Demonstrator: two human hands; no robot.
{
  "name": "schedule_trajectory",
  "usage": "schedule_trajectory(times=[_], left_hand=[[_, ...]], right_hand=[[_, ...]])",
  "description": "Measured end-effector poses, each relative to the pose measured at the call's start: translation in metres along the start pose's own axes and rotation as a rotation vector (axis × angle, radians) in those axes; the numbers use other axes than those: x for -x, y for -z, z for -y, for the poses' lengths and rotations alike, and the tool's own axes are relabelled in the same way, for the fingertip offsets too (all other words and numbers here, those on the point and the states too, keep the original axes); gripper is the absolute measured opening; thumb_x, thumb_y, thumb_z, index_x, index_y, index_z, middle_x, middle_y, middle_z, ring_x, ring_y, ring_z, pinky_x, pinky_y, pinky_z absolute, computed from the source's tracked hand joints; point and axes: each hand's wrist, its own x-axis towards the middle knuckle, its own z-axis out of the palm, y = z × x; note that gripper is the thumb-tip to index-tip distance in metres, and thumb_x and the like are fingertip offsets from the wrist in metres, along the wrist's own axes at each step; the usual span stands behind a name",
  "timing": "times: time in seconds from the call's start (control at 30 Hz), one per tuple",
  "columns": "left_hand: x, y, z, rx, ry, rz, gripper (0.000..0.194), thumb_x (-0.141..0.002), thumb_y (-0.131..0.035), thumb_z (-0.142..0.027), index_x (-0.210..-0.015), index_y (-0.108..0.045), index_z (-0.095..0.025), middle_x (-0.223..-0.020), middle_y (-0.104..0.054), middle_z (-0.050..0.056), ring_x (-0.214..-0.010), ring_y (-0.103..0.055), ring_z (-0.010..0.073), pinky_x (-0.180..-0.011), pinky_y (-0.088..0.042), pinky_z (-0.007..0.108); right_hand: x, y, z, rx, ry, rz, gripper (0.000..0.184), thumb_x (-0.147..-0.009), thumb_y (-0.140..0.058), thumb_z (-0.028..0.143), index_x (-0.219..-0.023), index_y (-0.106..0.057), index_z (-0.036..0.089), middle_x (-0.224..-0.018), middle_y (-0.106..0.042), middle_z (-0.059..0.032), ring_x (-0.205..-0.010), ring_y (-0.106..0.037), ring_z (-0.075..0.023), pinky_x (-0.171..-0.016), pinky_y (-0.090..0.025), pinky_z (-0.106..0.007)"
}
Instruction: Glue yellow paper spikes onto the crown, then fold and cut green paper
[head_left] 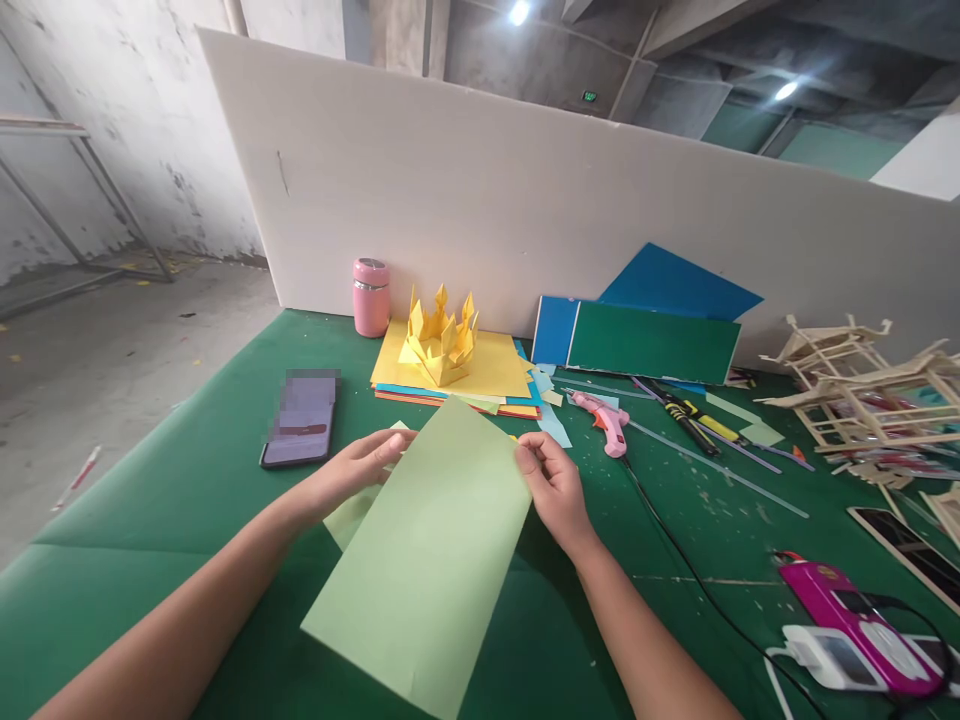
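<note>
The person holds a big light green sheet (427,550) up over the green table (187,420), right in front of their body. The right hand (556,492) has its thumb and fingers pinched on the sheet's right edge, near the top. The left hand (360,475) is at the other edge, with its fingers close together, but their tips are partly hidden, so I can't tell how tightly they grip. Another green piece (346,518) pokes out behind the big sheet, under the left hand. The big sheet looks flat, with straight edges, and I see no sharp fold across it, so any folding of it looks like work not yet done. The yellow crown (442,352) looks all made, with its points up. It stands on the paper stack (499,365), past the sheet. The pink glue gun (604,420) lies on its side to the right, and no hand touches it. The phone (301,425) is by the left arm. How much is left to do, I can't tell.
</note>
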Motion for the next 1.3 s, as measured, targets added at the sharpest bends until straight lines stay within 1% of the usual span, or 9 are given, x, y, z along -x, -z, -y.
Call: schedule_trajectory(times=[0.1, 0.2, 0.3, 0.47, 0.6, 0.7, 0.83, 1.0, 1.3], left_hand=[[0.003, -0.007, 0.0, 0.116, -0.088, 0.176, 0.057, -0.073, -0.062, -0.064, -0.118, -0.063, -0.029, -0.131, -0.059, 0.005, -0.124, -0.05, 0.0291, -0.098, -0.043, 0.033], [0.005, -0.011, -0.004, 0.277, -0.096, 0.268, 0.062, -0.071, -0.059, -0.069, -0.115, -0.065, -0.026, -0.127, -0.062, 0.007, -0.12, -0.053, 0.0322, -0.095, -0.046, 0.04], [0.006, -0.013, -0.007, 0.336, -0.048, 0.204, 0.063, -0.061, -0.066, -0.071, -0.102, -0.071, -0.024, -0.109, -0.071, 0.009, -0.11, -0.061, 0.0334, -0.086, -0.052, 0.04], [0.005, -0.02, -0.006, 0.243, 0.149, 0.104, 0.051, -0.057, -0.083, -0.045, -0.097, -0.07, -0.017, -0.085, -0.076, 0.009, -0.078, -0.071, 0.0287, -0.067, -0.057, 0.036], [0.005, -0.032, -0.006, 0.284, 0.04, -0.192, 0.05, -0.053, -0.083, -0.048, -0.088, -0.068, -0.016, -0.086, -0.076, 0.008, -0.075, -0.071, 0.0264, -0.063, -0.057, 0.033], [0.006, -0.041, -0.004, 0.31, -0.048, -0.306, 0.052, -0.051, -0.083, -0.05, -0.088, -0.067, -0.017, -0.088, -0.075, 0.009, -0.076, -0.071, 0.0271, -0.062, -0.057, 0.034], [0.006, -0.048, 0.001, 0.329, -0.153, -0.353, 0.052, -0.054, -0.082, -0.047, -0.093, -0.063, -0.019, -0.094, -0.073, 0.008, -0.086, -0.069, 0.0268, -0.069, -0.056, 0.036], [0.005, -0.05, 0.004, 0.375, -0.171, -0.383, 0.064, -0.059, -0.079, -0.047, -0.113, -0.055, -0.021, -0.085, -0.07, 0.002, -0.083, -0.067, 0.0219, -0.07, -0.054, 0.032], [0.006, -0.046, 0.005, 0.347, -0.05, -0.334, 0.049, -0.058, -0.077, -0.057, -0.085, -0.072, -0.017, -0.068, -0.069, 0.002, -0.06, -0.061, 0.0155, -0.06, -0.049, 0.028]], right_hand=[[0.001, -0.001, 0.001, -0.037, -0.014, 0.018, 0.029, -0.082, -0.055, 0.051, -0.077, -0.053, 0.022, -0.063, -0.042, 0.004, -0.051, -0.035, -0.0108, -0.046, -0.03, -0.023], [0.002, -0.004, -0.001, -0.059, -0.025, 0.019, 0.031, -0.081, -0.055, 0.052, -0.078, -0.054, 0.021, -0.064, -0.043, 0.0037, -0.052, -0.036, -0.0108, -0.047, -0.032, -0.023], [0.001, -0.007, -0.005, -0.055, -0.028, -0.01, 0.029, -0.081, -0.056, 0.05, -0.08, -0.056, 0.021, -0.065, -0.044, 0.0033, -0.054, -0.038, -0.0113, -0.05, -0.035, -0.024], [-0.008, -0.012, -0.014, -0.054, -0.026, -0.102, 0.025, -0.077, -0.063, 0.045, -0.089, -0.058, 0.023, -0.086, -0.055, -0.0025, -0.081, -0.052, -0.0176, -0.068, -0.045, -0.029], [-0.012, -0.016, -0.011, -0.296, -0.15, -0.13, 0.054, -0.067, -0.073, 0.047, -0.112, -0.049, 0.029, -0.12, -0.053, -0.0055, -0.108, -0.055, -0.0229, -0.084, -0.048, -0.035], [-0.006, -0.021, -0.002, -0.506, -0.391, 0.054, 0.07, -0.065, -0.075, 0.051, -0.122, -0.041, 0.03, -0.122, -0.058, -0.0066, -0.106, -0.06, -0.0256, -0.087, -0.05, -0.04], [0.006, -0.027, 0.009, -0.586, -0.573, 0.247, 0.066, -0.062, -0.081, 0.041, -0.117, -0.049, 0.025, -0.113, -0.067, -0.0068, -0.101, -0.064, -0.0285, -0.086, -0.051, -0.042], [0.009, -0.025, 0.009, -0.566, -0.666, 0.169, 0.068, -0.053, -0.086, 0.032, -0.111, -0.053, 0.022, -0.104, -0.072, -0.0054, -0.094, -0.067, -0.0287, -0.079, -0.054, -0.04], [0.007, -0.021, 0.006, -0.564, -0.654, 0.117, 0.07, -0.051, -0.086, 0.031, -0.112, -0.053, 0.022, -0.101, -0.073, -0.0044, -0.09, -0.068, -0.0279, -0.078, -0.054, -0.041]])
